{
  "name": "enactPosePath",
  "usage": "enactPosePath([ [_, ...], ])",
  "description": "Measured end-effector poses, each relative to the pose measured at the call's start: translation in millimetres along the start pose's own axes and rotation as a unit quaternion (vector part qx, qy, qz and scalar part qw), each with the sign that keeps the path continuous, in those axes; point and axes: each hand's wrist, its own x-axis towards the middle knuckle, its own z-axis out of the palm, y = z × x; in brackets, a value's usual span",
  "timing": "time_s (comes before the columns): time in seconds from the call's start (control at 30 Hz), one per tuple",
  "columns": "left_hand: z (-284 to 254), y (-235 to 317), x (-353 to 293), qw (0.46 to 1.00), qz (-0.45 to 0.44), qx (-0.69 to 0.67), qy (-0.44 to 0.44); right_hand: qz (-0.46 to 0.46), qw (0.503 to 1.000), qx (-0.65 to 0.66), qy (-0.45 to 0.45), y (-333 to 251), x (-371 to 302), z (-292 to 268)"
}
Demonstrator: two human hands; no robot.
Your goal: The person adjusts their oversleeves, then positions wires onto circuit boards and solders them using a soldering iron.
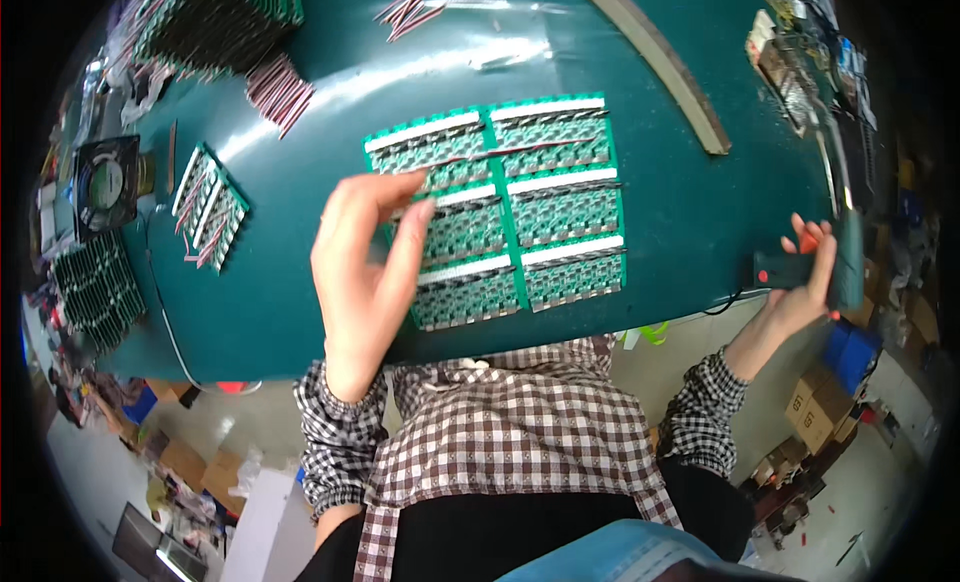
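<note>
A green circuit board panel (515, 227) lies in front of me, with several sections of white strips and small parts in two columns. Across its upper part runs a thin red wire (540, 145). My left hand (365, 252) hovers over the panel's left edge, thumb and index finger apart, close to the wire's left end. Off to the right, my right hand (800, 287) has its fingers wrapped round the handle of a dark green gun-shaped tool (848, 262) with a red button and a thin metal front end that points away from me.
Stacked boards (220, 27) and a bundle of red and white wires (280, 92) stand far left. A small board (210, 210) with wires, a black fan (105, 185) and more boards (97, 292) lie left. A curved strip (660, 67) lies far right; more wires (408, 14) lie behind.
</note>
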Motion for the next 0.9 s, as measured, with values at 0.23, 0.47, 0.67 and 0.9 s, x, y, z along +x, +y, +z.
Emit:
enactPosePath([
  [0.23,-6.3,-23.1,8.2,0.980,0.088,0.179,0.002,0.294,0.790,0.459,-0.282,30.6,-13.2,-13.8],
  [0.47,7.3,2.6,19.1,0.972,0.181,0.146,-0.019,0.307,0.739,0.544,-0.254,40.4,-13.0,-2.6],
  [0.67,51.1,9.5,41.1,0.950,0.262,0.120,-0.118,0.302,0.726,0.568,-0.242,44.6,-19.5,-2.2],
  [0.9,58.4,-8.2,47.1,0.953,0.245,0.142,-0.106,0.301,0.734,0.566,-0.224,37.8,-27.8,-3.1],
])
